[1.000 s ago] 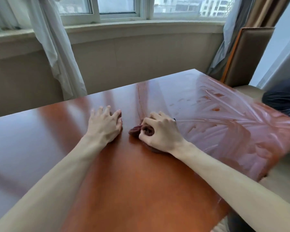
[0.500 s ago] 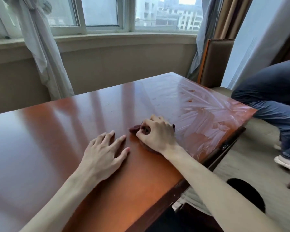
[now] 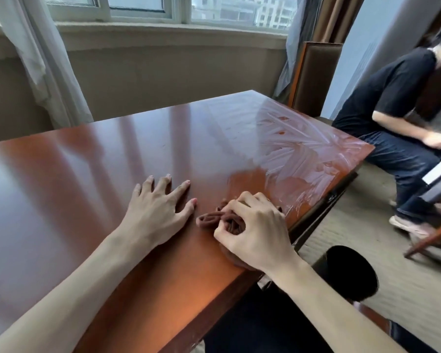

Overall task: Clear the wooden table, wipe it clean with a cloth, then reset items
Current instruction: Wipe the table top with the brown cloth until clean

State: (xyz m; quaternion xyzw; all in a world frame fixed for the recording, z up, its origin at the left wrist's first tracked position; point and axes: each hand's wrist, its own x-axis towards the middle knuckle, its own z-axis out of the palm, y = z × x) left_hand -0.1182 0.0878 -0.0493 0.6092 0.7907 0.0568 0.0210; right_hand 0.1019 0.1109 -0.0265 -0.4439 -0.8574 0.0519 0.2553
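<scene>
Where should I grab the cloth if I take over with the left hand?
Probably the loose bunched end of the cloth that pokes out left of the right hand. Pinch it from above and the left; the left hand lies flat right beside it.

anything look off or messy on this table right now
Yes: whitish streaky smears cover the far right part of the wooden table, likely wiping residue. The right hand grips a bunched brown cloth beside them; the left hand rests flat.
</scene>
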